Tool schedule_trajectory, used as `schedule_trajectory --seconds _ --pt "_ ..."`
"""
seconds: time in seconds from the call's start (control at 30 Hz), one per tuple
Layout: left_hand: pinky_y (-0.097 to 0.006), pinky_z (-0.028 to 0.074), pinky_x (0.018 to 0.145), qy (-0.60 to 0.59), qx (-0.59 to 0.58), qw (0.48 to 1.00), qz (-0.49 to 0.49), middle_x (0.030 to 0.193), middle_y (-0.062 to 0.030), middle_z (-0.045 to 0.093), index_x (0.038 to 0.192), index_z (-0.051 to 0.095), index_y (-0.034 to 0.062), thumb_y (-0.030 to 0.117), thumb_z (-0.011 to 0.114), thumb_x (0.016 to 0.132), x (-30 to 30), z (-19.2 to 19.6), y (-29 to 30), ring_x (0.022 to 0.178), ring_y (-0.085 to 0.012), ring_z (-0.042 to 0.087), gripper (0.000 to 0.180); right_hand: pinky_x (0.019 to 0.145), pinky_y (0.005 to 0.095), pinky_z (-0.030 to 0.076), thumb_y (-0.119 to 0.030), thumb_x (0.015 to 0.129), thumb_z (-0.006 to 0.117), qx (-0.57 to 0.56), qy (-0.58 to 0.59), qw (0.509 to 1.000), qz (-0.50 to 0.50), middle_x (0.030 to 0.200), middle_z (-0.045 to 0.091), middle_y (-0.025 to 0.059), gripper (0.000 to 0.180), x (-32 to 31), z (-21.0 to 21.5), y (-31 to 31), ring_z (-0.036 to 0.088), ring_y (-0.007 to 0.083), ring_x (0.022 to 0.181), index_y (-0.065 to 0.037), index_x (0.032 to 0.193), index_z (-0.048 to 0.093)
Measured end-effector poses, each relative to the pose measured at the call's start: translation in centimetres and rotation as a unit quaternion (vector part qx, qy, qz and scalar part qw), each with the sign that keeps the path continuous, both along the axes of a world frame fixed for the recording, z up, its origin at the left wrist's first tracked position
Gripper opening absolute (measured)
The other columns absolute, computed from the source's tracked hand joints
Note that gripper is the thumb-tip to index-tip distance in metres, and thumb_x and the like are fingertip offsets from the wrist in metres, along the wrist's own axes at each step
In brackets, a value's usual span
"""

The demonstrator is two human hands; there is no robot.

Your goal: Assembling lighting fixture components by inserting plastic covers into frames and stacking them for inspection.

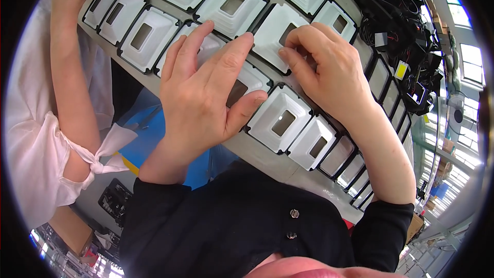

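Observation:
My left hand (pixel 203 90) is open, fingers and thumb spread, just over a white reflector (pixel 257 82) in a black frame; whether it touches cannot be told. My right hand (pixel 329 67) is closed, thumb and index finger bent together at the rectangular opening of another white reflector (pixel 267 33). Anything between those fingertips is hidden. This reflector has sloping sides and sits in a black frame, slightly askew to its neighbours. Nearer me lies a white reflector (pixel 267 118) with a rectangular opening, beside a smaller-looking one (pixel 309 146).
Rows of similar framed reflectors (pixel 141 38) cover the pale bench (pixel 257 152). Black parts with cables and yellow squares (pixel 401 69) are heaped at the right. On the left, a co-worker's arm (pixel 74 72) reaches over the bench. A blue surface (pixel 154 136) lies below the bench edge.

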State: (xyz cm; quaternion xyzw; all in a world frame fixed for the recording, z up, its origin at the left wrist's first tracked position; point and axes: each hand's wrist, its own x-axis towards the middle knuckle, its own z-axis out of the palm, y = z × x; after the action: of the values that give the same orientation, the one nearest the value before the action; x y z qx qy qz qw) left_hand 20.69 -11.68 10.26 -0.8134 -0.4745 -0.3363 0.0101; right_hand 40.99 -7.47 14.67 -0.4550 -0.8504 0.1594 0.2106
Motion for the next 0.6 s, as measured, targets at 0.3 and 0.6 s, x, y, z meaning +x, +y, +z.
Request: schedule_trajectory --seconds 0.3,0.6 --pt "-0.044 0.041 0.092 -0.041 0.031 0.998 -0.021 0.103 -0.0083 0.068 0.120 0.061 0.0047 0.047 0.056 0.089 -0.2 -0.7 -0.3 0.112 -0.0357 0.052 0.053 0.060 0.0334 0.047 -0.012 0.082 0.066 -0.032 -0.007 0.999 -0.024 0.074 0.059 0.0104 0.012 0.3 1.1 0.0 0.058 0.0255 0.066 -0.002 0.082 0.060" --pt "-0.043 0.042 0.092 -0.074 0.031 0.997 -0.024 0.097 -0.0095 0.069 0.121 0.061 0.0042 0.048 0.056 0.089 0.0 -0.6 -0.3 0.112 -0.0355 0.053 0.055 0.068 0.0415 0.049 -0.012 0.082 0.061 -0.049 -0.050 0.998 0.005 0.075 0.061 0.0138 0.013 -0.8 1.6 0.6 0.062 0.0326 0.077 0.000 0.080 0.059"
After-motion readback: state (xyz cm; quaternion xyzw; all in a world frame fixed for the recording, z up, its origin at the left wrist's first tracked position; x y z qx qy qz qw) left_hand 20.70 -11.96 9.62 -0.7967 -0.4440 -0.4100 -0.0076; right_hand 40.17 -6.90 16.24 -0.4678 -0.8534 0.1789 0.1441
